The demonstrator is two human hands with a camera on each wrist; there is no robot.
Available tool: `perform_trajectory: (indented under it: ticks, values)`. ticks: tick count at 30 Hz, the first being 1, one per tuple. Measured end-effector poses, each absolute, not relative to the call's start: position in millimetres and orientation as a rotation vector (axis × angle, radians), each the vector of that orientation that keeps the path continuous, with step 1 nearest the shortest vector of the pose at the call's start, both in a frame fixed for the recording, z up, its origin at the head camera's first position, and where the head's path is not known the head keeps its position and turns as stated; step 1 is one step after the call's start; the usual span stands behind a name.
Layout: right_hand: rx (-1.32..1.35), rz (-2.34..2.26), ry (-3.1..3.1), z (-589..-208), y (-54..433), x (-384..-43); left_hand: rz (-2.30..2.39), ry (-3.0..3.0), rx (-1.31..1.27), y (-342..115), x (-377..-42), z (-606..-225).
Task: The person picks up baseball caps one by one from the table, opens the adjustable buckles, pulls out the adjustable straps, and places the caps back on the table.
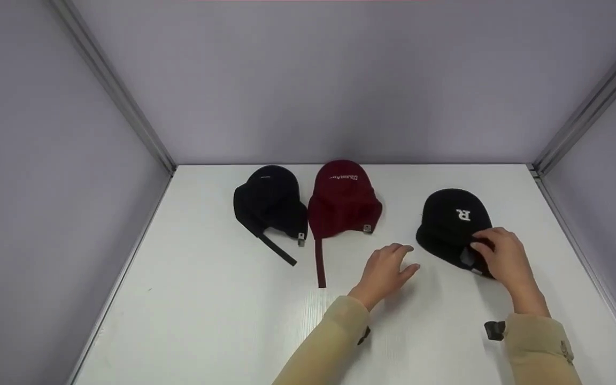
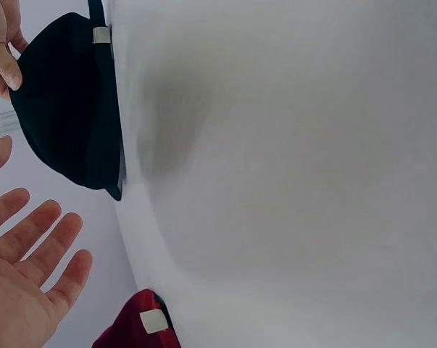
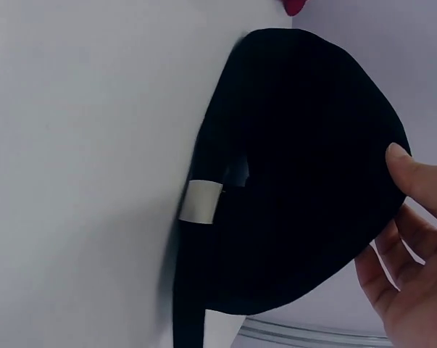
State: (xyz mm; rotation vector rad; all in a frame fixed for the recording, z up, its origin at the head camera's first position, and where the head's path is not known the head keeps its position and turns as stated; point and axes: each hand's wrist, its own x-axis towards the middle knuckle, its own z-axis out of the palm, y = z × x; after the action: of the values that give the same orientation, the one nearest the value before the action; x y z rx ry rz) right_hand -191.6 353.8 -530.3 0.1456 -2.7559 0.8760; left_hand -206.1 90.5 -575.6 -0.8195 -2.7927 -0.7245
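A black cap (image 1: 449, 219) with a white letter R lies on the right part of the white table. My right hand (image 1: 506, 256) pinches the side of its crown between thumb and fingers. In the right wrist view the cap's back strap with a pale buckle (image 3: 201, 201) runs along the tabletop, and the thumb (image 3: 414, 174) presses on the dark fabric. My left hand (image 1: 387, 270) hovers over the table left of this cap, fingers spread and holding nothing, as the left wrist view also shows.
A dark red cap (image 1: 343, 200) with white lettering lies at the back middle, its strap pointing toward me. Touching its left side is a dark navy cap (image 1: 270, 198) with a loose strap. Pale walls (image 1: 308, 80) enclose the table (image 1: 206, 321) at the back and sides.
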Motion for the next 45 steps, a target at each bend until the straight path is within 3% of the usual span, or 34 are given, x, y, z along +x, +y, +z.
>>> perform_trajectory:
  ticks: [17,33,45]
  values:
    - [0.361,0.886,-2.722,-495.7,319.4,-181.8,-0.562,-2.526,-0.85,96.7,-217.6,-564.3]
    - [0.44,0.934,-2.554,-475.3,312.0,-180.9,-1.045,-2.454,-0.802,81.7,-212.4,-524.0]
    - [0.351,1.107,-2.384,-490.5,321.7,-176.2,-1.252,-2.423,-0.637,56.7,-215.9,-505.2]
